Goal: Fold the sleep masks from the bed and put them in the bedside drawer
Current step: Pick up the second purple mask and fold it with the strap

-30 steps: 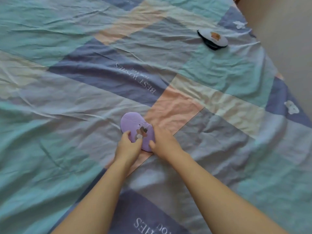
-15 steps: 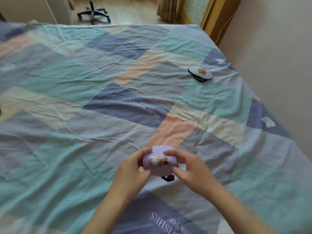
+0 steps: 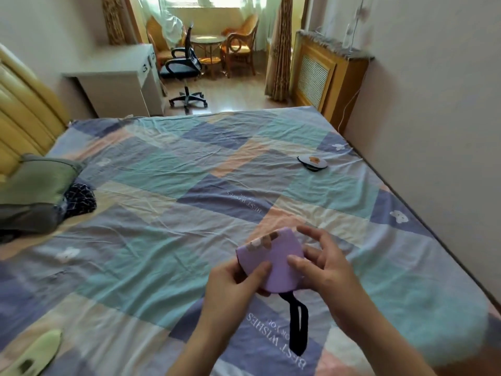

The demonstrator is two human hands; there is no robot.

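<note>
You hold the folded purple sleep mask (image 3: 273,263) above the bed (image 3: 162,218), over its near edge, with both hands. Your left hand (image 3: 230,289) has its grip closed on the mask's lower left side, thumb pressed on top. Your right hand (image 3: 329,270) pinches the right side, thumb on the purple face and the other fingers spread loosely behind it. The mask's black strap (image 3: 298,325) hangs down in a loop below your hands. A 2nd sleep mask (image 3: 313,162), grey-white with a small orange figure, lies flat near the bed's far right corner. A pale green one (image 3: 35,354) lies at the near left corner. A green pillow (image 3: 38,180) sits at the left edge beside dark checked fabric (image 3: 80,198).
</note>
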